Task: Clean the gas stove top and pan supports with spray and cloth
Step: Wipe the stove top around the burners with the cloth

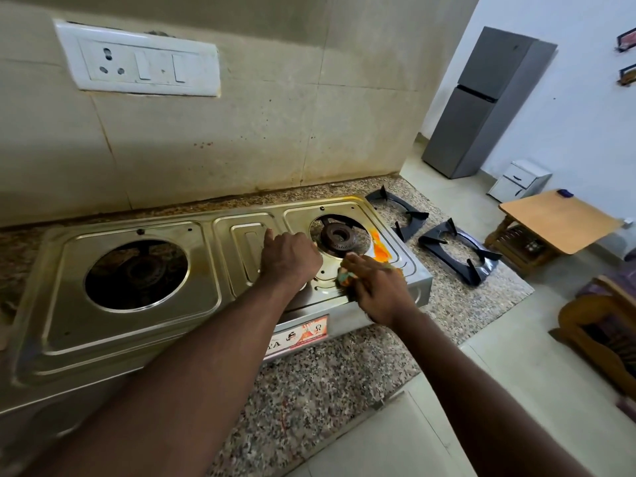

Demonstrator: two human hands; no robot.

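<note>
In the head view, the right hand gripped a bunched cloth against the stove top near its front right corner, just short of an orange smear beside the right burner. The left hand braced on the centre panel; whether its fingers lay flat or curled could not be told. Short firm strokes toward the smear, kept clear of the burner, would suit. The pan supports lay on the counter beyond the stove's right edge, narrowing room there.

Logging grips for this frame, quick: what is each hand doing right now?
Left hand: rests on the stove top, nothing seen in it; open or closed cannot be told.
Right hand: closed, holding the cloth.
</note>
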